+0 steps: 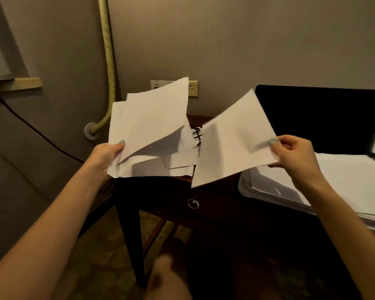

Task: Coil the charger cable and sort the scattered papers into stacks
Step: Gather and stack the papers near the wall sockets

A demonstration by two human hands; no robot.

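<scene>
My left hand [107, 158] grips a bundle of white papers [147, 124] by its lower left corner, held up over the left end of the dark wooden desk [214, 191]. A single white sheet [232, 144] is pinched at its right edge by my right hand [294, 154], tilted above the desk's middle. Between the two, a coiled black charger cable [196, 134] lies on the desk, mostly hidden by the papers. A thick stack of white papers [344, 182] rests on the desk at the right.
An open black laptop [318, 118] stands at the back right. A wall socket plate [193, 88] sits behind the papers. A yellowish hose [108, 61] and a black wire [30, 126] run along the left wall. The desk's drawer ring pull [193, 203] faces me.
</scene>
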